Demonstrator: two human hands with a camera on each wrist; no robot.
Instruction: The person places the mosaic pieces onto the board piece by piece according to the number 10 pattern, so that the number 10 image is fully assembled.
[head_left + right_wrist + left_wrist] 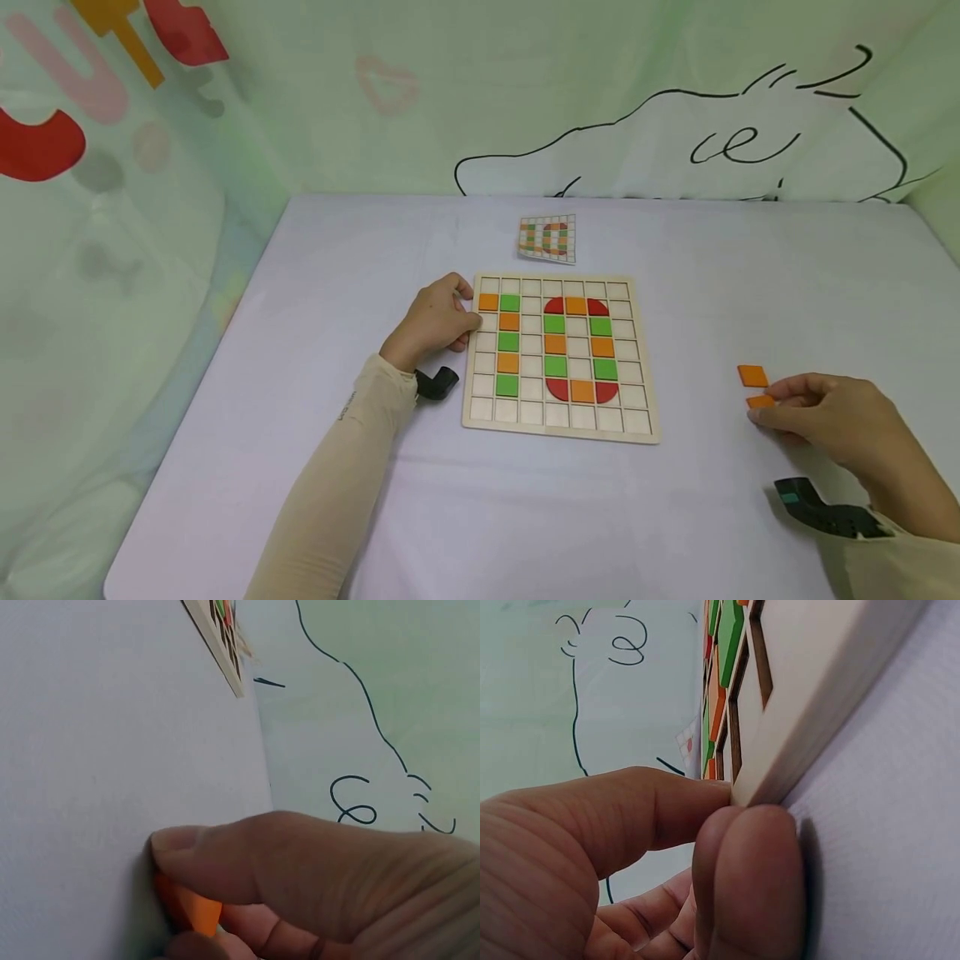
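Observation:
A square wooden grid board (pixel 530 415) lies on the table, with orange, green and red tiles set in some of its cells. At its left edge my left hand (pixel 435 317) holds the rim; in the left wrist view the thumb and fingertips (pixel 761 862) meet at the board's edge. Over to the right, my right hand (pixel 832 417) pinches an orange tile (pixel 761 402) between thumb and fingers. The right wrist view shows this tile (pixel 196 909) partly covered by the thumb. A second orange tile (pixel 752 376) lies flat just beyond the right fingertips.
Behind the board sits a small pattern card (pixel 547 239) printed with a coloured grid, its lower edge lifted slightly. A white cloth covers the table (pixel 570 517). Printed fabric (pixel 315 108) hangs along the back and left side. Black devices (pixel 825 510) are strapped at both wrists.

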